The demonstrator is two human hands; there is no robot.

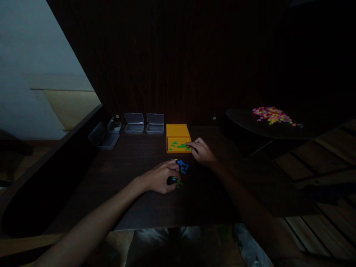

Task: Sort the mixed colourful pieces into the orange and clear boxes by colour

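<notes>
My left hand rests on the dark table with its fingers curled around a loose heap of small plastic pieces. Blue pieces lie by its knuckles, and a few green pieces show at its thumb and fingertips. At the right side of a yellow tray, my right hand reaches in with its fingertips close together. Under those fingertips lie green pieces, with others scattered across the tray floor. Whatever the right fingers pinch is too small to make out.
Several clear plastic boxes with raised lids, among them one box, stand left of the tray. On a dark curved ledge at the right lies a heap of pink, yellow and red pieces. A dark panel rises behind the table.
</notes>
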